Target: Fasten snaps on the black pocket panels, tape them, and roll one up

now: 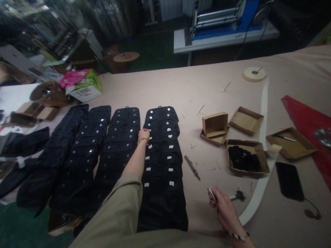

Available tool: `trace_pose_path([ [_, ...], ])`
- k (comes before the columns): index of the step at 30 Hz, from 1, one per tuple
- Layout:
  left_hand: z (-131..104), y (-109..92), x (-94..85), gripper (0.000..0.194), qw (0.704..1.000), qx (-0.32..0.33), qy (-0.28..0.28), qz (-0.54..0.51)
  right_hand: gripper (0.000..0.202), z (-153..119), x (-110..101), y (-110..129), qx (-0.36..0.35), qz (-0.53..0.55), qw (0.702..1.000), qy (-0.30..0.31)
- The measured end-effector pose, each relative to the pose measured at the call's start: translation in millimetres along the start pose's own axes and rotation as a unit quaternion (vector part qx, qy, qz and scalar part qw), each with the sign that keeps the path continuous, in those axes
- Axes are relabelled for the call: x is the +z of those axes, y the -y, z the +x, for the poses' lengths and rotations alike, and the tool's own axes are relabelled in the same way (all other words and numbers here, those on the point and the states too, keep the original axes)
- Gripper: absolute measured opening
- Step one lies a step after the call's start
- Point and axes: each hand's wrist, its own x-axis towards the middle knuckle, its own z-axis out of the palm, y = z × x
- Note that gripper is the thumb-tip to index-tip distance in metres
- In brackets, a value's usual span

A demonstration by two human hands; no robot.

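Observation:
Overlapping black fabric pieces [162,203] lie in a column in front of me. Metal eyelets dot its far end, and small whitish squares [171,146] sit in two rows lower down. My left hand [144,133] reaches to the column's left edge, fingers pinched together beside one of the squares; what is between them, if anything, is too small to make out. Low on the right, my right hand [223,205] is closed around a thin whitish strip-like piece [212,195], mostly hidden by the fingers.
More black columns [120,131] with eyelets lie to the left. On the right are a cardboard box of black discs [244,159], other open boxes [215,124], a roll of white tape [254,74] unwound towards me, a metal file-like tool [192,167] and a black phone [289,181].

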Motion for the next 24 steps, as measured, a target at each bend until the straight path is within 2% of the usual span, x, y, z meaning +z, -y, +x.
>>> trace_pose_path([
  [4, -13.0, -4.1, -2.2, 0.033, 0.996, 0.050, -0.031, 0.064, 0.043, -1.7, 1.9, 2.3, -0.007, -0.009, 1.000, -0.004],
  [7, -28.4, -2.4, 4.4, 0.051, 0.985, 0.137, -0.022, 0.099, 0.041, -4.6, 2.9, 4.4, 0.007, -0.010, 1.000, -0.022],
  [10, -39.8, 1.4, 14.2, 0.063, 0.949, 0.240, 0.023, 0.203, 0.039, -7.8, 2.0, 5.6, 0.008, -0.006, 0.999, -0.030],
  [12, -46.0, -0.3, 20.9, 0.066, 0.927, 0.258, 0.033, 0.268, 0.038, -9.1, 0.6, 5.0, 0.004, -0.001, 1.000, -0.026],
  [15, -60.7, -14.6, 36.6, 0.069, 0.918, 0.275, 0.013, 0.284, 0.039, -9.7, -0.6, 2.3, 0.015, 0.013, 0.999, -0.038],
  [17, -75.6, -28.4, 53.6, 0.071, 0.905, 0.328, 0.015, 0.271, 0.041, -10.3, -0.2, 0.7, 0.024, 0.023, 0.998, -0.052],
  [19, -90.3, -39.9, 72.8, 0.072, 0.890, 0.374, 0.042, 0.258, 0.042, -12.3, 0.8, 0.4, 0.028, 0.027, 0.997, -0.061],
  [22, -102.3, -48.9, 92.5, 0.073, 0.889, 0.374, 0.079, 0.252, 0.039, -18.7, 0.4, 2.3, 0.017, -0.003, 0.998, -0.054],
  [24, -103.0, -52.3, 93.8, 0.073, 0.895, 0.355, 0.100, 0.250, 0.032, -23.1, -2.3, 3.1, -0.002, -0.034, 0.999, -0.035],
])
